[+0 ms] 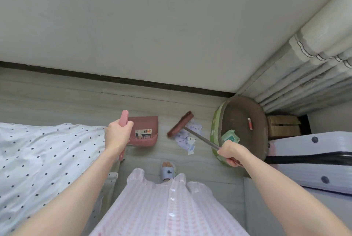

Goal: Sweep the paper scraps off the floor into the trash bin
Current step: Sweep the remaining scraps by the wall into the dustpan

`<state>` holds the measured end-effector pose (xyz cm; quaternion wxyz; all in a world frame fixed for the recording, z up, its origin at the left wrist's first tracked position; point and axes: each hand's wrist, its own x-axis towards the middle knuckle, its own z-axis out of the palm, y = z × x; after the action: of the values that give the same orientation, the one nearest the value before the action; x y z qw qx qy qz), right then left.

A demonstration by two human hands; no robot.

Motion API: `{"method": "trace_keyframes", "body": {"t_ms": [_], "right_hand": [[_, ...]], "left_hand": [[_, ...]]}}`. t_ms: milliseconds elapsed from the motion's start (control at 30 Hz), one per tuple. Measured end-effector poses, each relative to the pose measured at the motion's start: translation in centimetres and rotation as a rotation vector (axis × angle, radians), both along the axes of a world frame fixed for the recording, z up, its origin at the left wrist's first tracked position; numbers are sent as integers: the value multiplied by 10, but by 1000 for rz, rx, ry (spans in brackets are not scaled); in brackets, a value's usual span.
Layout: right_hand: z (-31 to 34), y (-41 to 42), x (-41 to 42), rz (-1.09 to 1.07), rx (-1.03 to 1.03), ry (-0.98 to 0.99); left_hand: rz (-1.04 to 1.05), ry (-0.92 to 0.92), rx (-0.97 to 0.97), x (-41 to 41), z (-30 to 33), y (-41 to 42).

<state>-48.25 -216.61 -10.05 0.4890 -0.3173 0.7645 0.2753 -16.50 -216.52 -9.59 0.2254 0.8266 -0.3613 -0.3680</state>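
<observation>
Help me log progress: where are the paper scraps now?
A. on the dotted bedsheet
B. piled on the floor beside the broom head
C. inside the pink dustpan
B: the paper scraps lie heaped on the floor by the broom head, right of the pink dustpan.

floor (66, 102): pale wood-grain boards, bounded by dark skirting | dustpan (145, 133): pink, mouth set on floor, left of scraps | paper scraps (187, 138): white pile, lying between dustpan and round basket | broom head (180, 124): rested against scraps | round basket (241, 127): placed in corner | slipper (168, 171): planted near scraps
</observation>
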Motion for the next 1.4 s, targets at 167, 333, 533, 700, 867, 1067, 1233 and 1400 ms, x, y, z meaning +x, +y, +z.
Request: {"method": "trace_keyframes", "body": {"t_ms": [167, 333, 533, 700, 867, 1067, 1233, 1400], "right_hand": [[13, 23, 4, -83, -99, 26], [14, 30, 12, 104, -281, 100], [-1, 24, 40, 119, -311, 35], [-39, 18, 73, 146, -312, -63], [-67, 21, 95, 267, -312, -80], [-78, 37, 81, 412, -238, 5], [-57, 42, 26, 466, -199, 102], [-25, 37, -25, 536, -186, 157]], "left_hand": [[-124, -6, 79, 2, -5, 36], [-228, -31, 129, 9, -13, 63], [-292, -36, 246, 9, -16, 90], [-220, -55, 285, 9, -23, 101], [-161, -19, 291, 17, -34, 109], [-147, -3, 337, 10, -33, 109], [-196, -56, 335, -3, -35, 109], [-281, -104, 356, -14, -30, 106]]}}
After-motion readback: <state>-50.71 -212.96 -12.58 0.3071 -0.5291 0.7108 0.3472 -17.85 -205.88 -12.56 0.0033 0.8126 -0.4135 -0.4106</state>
